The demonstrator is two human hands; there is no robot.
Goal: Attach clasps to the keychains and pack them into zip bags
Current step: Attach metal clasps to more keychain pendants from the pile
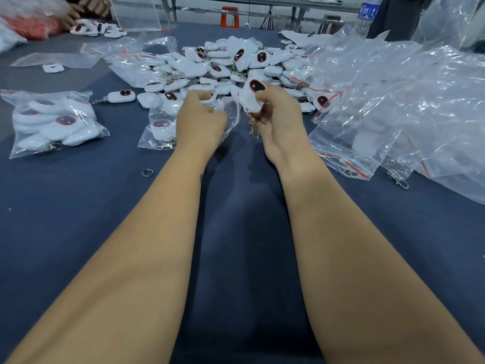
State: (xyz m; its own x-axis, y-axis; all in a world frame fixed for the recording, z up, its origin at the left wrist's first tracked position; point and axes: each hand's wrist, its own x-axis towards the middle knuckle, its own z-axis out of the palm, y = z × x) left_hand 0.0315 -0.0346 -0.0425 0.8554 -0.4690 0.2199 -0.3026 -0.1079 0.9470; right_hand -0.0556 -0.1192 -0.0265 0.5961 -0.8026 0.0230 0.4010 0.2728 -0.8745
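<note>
My right hand [278,119] grips a white keychain [253,95] with a dark oval ringed in red; its metal clasp [252,127] hangs below my fingers. My left hand [200,119] pinches the mouth of a clear zip bag [162,132] that lies on the table with white keychains inside. Just beyond both hands a big pile of loose white keychains [223,64] is heaped on the blue table [78,206].
A filled zip bag [52,122] lies at the left, a single keychain [120,96] beside it. Empty zip bags [406,101] are piled at the right. A loose ring [147,172] and a clasp [399,179] lie on the cloth. Another person's hands [78,9] work far left.
</note>
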